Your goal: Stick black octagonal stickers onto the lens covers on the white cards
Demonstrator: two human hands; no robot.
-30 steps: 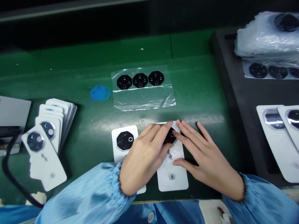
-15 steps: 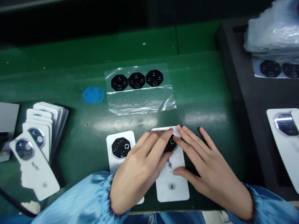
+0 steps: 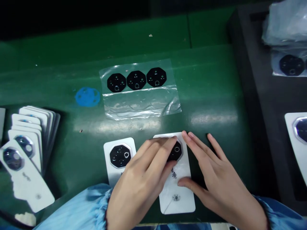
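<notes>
A white phone back panel [image 3: 177, 206] lies in front of me, with dark lettering and a small round emblem. At its top is a black octagonal camera plate [image 3: 175, 152], partly covered by my left hand [image 3: 144, 177]. The left fingers are bent together over that plate, with the thumb at its lower edge. My right hand [image 3: 217, 179] is open along the panel's right side, fingers spread, with fingertips at the upper corner and the thumb on its edge. A second white phone back panel [image 3: 131, 144] with a black octagonal camera plate [image 3: 120, 156] sits to the left, partly behind my left hand.
Beyond the hands, a clear plastic sheet [image 3: 141, 105] carries three black octagonal plates [image 3: 136, 80]. A blue perforated film [image 3: 87, 97] lies beside it. White phone panels [image 3: 28, 182] are stacked at left. A dark tray [image 3: 260, 92] at right holds plastic bags [image 3: 285, 24] and another panel [image 3: 296, 150].
The view has shifted slightly, so the stack at left sits further left in the picture. My right index finger has drawn off the camera plate to the panel's right edge; my left hand stays over the plate.
</notes>
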